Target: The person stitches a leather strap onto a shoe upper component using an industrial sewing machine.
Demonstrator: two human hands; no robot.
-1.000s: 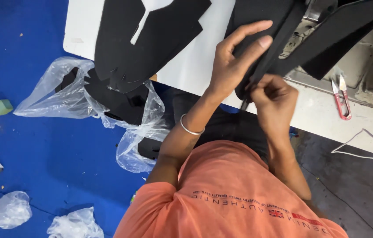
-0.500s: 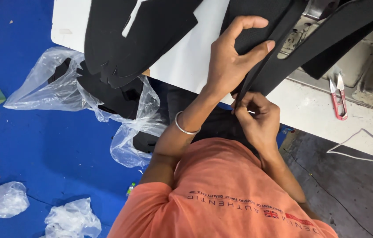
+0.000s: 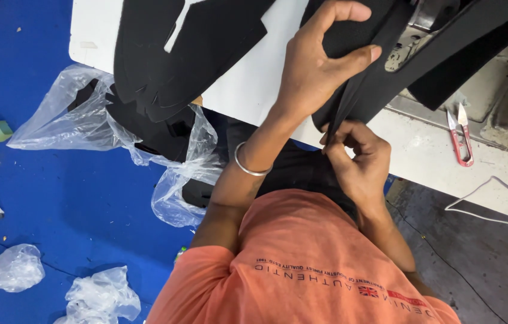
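My left hand (image 3: 320, 66), with a silver bangle on its wrist, grips the folded edge of a black fabric piece (image 3: 386, 78) above the white table (image 3: 248, 84). My right hand (image 3: 359, 162) is just below it. Its fingertips pinch the lower end of the same black strip near the table's front edge. The strip runs up and to the right from my hands, over a grey machine bed (image 3: 506, 90).
More black cut pieces (image 3: 176, 66) lie stacked on the table's left part, some spilling into a clear plastic bag (image 3: 86, 126) that hangs off the edge. Red thread snips (image 3: 459, 135) lie to the right. Crumpled plastic bags (image 3: 14, 267) dot the blue floor.
My right hand has slid down the strip toward my body. My left hand has stayed gripping the fabric higher up, and the fold between them is drawn tighter.
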